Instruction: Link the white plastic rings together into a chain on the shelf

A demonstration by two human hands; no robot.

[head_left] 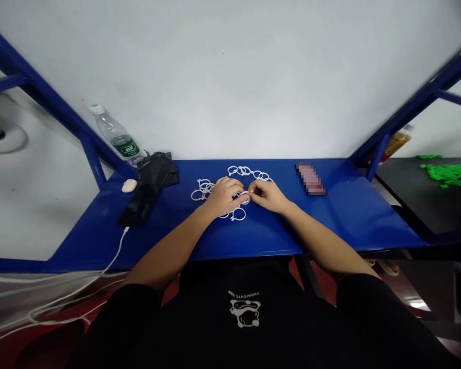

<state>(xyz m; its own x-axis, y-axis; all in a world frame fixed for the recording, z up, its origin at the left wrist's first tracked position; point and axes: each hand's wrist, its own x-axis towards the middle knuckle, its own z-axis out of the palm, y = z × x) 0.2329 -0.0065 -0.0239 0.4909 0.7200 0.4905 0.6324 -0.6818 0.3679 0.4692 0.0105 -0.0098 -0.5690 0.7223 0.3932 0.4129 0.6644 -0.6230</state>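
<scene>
Several thin white plastic rings (238, 214), each with a small tab or clasp, lie on the blue tabletop (269, 230). My left hand (223, 198) rests over the left part of the pile, its thumb and fingers closed on a white ring (246, 198). From the other side my right hand (269, 197) pinches at the same spot, fingertips nearly meeting the left thumb. Whether both hands grip one ring or two linked rings I cannot tell. A row of white rings (257, 175) stretches behind my hands. More loose rings (197, 195) sit left of my left hand.
At the left are a black plastic bag (157, 171), a plastic bottle (119, 136), a pale rounded object (129, 185) and a white cable (119, 248). A phone (311, 179) lies right. Blue frame bars (372, 159) flank the tabletop; green pieces (445, 173) lie on a dark neighbouring table.
</scene>
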